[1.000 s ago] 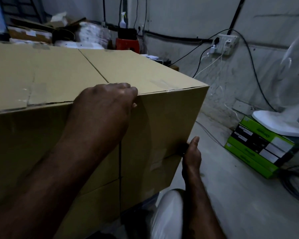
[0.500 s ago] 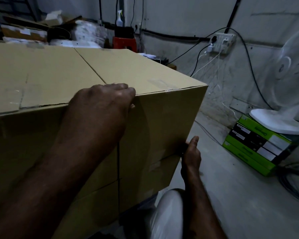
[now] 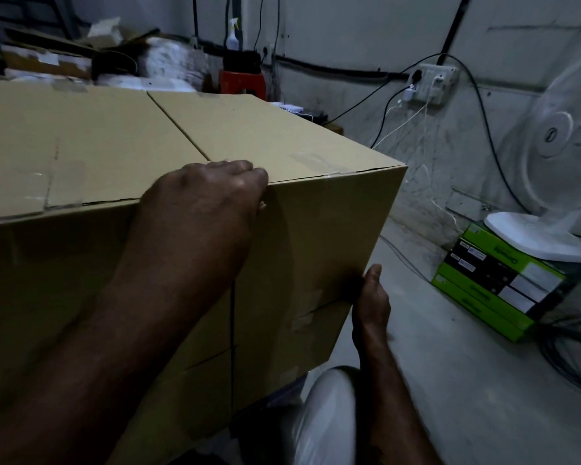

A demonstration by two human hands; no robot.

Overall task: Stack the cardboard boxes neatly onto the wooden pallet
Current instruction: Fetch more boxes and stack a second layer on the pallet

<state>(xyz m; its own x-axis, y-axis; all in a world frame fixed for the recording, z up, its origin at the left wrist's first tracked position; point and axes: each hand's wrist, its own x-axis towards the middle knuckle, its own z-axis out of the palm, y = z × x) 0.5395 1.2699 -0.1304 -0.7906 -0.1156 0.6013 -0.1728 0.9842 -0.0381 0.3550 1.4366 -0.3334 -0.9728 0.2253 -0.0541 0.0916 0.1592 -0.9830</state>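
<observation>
Seemingly mid-task: the box (image 3: 282, 139) is in hand, chest-high. The left hand (image 3: 208, 199) has its fingers curled over the box's top near edge. The right hand (image 3: 371, 297) clasps its right corner lower down, fingers hidden behind. No pallet shows, so placing looks left to do.
</observation>
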